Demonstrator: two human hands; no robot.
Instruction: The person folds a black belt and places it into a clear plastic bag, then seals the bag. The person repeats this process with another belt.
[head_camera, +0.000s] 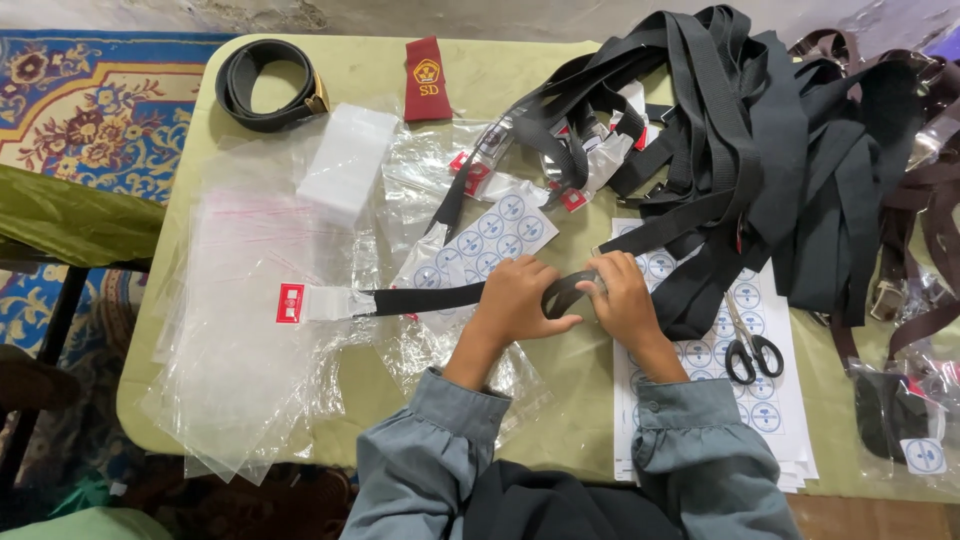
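Your left hand (515, 300) is curled, fingers narrow, and it presses down on a black belt (440, 297) while the thumb pinches the rolled part. Your right hand (622, 300) is also closed around the same roll (566, 293), its fingertips on the top of the coil, so both hands hold the belt between them. The free end of the belt goes away from your left hand, outward, into a clear sleeve with a red tag (290, 302). Under and beyond your left hand lie clear plastic bags (250, 330). Just outside your right hand are black scissors (748, 350) on white sticker sheets (775, 410). Ahead of both hands is a big heap of black straps (740, 140). All rests on a pale green table (580, 420); a patterned blue rug (90, 100) shows far beyond your left hand.
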